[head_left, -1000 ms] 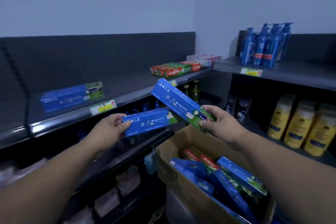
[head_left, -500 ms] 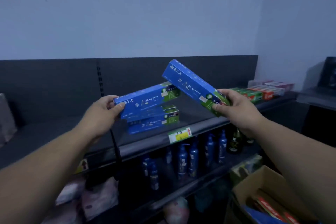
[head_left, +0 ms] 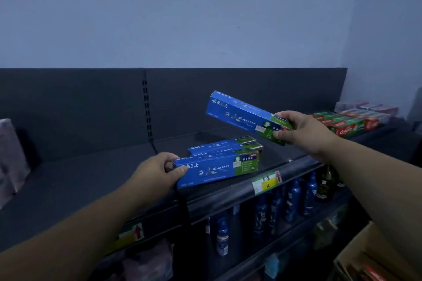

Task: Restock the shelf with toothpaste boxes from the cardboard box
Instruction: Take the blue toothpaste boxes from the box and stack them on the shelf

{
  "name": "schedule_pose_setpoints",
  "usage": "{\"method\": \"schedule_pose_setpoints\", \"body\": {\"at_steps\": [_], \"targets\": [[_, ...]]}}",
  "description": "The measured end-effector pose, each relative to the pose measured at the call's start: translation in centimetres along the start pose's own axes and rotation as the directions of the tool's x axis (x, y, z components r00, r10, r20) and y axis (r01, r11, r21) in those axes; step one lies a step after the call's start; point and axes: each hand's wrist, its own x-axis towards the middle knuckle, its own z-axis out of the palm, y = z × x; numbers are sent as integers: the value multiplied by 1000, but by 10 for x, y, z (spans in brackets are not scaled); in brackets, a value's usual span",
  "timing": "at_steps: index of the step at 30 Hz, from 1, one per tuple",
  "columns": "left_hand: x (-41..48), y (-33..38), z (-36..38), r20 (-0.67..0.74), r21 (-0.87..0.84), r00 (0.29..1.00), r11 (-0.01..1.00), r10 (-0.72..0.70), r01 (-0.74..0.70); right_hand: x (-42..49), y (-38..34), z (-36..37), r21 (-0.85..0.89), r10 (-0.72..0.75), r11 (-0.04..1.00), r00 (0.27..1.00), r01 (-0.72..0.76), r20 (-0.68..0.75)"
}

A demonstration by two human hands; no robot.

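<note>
Placing step, by the look of it: two boxes out of the carton and up at shelf level.

In the left hand [head_left: 157,171], fingers and thumb clamped on the blue end of a long blue-and-green cardboard toothpaste box [head_left: 217,170]. Held lengthwise along the front of the dark grey metal shelf [head_left: 91,178], just in front of a stack of matching blue boxes [head_left: 223,146]. Cannot tell whether resting on the shelf or a little above it.

In the right hand [head_left: 303,132], fingers pinched round the green end of a second box of the same kind [head_left: 244,113]. Held in the air above and to the right of the stack, blue end tilted up toward the back panel.

Further right on the same shelf, well apart: red-and-green toothpaste boxes [head_left: 347,124]. Below the stack, on the shelf edge: a yellow-and-green price label [head_left: 267,181]. At lower right, only partly in view: the brown cardboard box [head_left: 365,253].

Next, probably: settle the left box flush against the stack and let go. Then level the right box, line it up parallel with the others and lower it on top or alongside. Worth keeping the printed faces forward and not nudging the stack backward.
</note>
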Motion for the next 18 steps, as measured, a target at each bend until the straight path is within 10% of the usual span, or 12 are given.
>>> {"method": "schedule_pose_setpoints", "body": {"at_steps": [5, 18], "targets": [[0, 6, 23, -100, 250, 992, 967, 79, -52, 14, -8, 5, -92, -30, 995, 999, 33, 31], [36, 21, 25, -230, 226, 973, 972, -5, 59, 99, -11, 34, -237, -115, 952, 946, 192, 303]]}}
